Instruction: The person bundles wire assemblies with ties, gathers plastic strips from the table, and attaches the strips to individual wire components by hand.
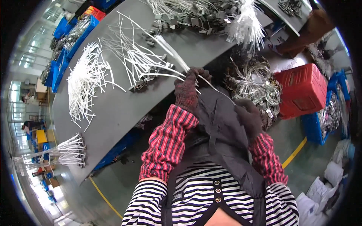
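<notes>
Several white cables (172,54) in the left hand (187,92)

Clasped in curled fingers at the worktop's (113,116) near edge. Probably light, springy, smooth; best gripped near the ends. Right hand (249,116): fingers bent beside thin strand (216,89), grip unclear.

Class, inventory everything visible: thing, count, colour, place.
Table: one, grey, left.
Loose tubes: many, white, left.
Tube bundle: one, white, lower left.
Cable heap: one, whitish, top.
Held cables: several, white, centre.
Wire tangle: one, whitish, right.
Crate: one, red, right.
Bins: several, blue, both sides.
Sacks: several, white, lower right.
Nearby person: one, upper right.
Apron: one, black, lower centre.
Sleeves: two, red-checked, forearms.
Left hand: one, dark-gloved, holding cables.
Right hand: one, dark-gloved, beside apron.
</notes>
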### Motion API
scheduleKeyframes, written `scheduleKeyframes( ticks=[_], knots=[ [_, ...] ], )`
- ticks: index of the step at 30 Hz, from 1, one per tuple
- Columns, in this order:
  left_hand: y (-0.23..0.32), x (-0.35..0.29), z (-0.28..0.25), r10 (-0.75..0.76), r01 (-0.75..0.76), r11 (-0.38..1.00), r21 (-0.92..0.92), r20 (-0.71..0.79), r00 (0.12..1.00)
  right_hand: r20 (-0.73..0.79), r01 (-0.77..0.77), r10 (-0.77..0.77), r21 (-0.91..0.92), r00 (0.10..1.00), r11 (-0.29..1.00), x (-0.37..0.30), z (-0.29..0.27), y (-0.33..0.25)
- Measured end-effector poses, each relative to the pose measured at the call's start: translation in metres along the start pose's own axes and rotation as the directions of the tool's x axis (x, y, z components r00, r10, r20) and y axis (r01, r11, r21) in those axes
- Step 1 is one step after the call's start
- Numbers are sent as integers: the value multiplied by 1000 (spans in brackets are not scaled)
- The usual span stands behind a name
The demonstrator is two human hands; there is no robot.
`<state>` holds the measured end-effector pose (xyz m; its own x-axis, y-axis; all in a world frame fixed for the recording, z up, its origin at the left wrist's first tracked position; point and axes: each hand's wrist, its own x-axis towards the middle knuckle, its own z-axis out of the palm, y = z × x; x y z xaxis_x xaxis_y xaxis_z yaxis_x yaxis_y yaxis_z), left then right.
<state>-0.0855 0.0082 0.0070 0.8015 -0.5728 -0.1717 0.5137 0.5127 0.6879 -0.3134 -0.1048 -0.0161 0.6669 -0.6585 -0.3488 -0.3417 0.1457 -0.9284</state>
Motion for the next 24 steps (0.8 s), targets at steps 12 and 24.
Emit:
scheduleKeyframes(
  ticks=[12,24],
  knots=[
    [38,-15,-14,-145,144,989,23,54,988,103,-26,33,-70,994,997,14,56,-74],
    [39,-17,-11,35,-32,994,105,-21,999,196,57,-45,-56,980,997,1,54,-89]
  ],
)
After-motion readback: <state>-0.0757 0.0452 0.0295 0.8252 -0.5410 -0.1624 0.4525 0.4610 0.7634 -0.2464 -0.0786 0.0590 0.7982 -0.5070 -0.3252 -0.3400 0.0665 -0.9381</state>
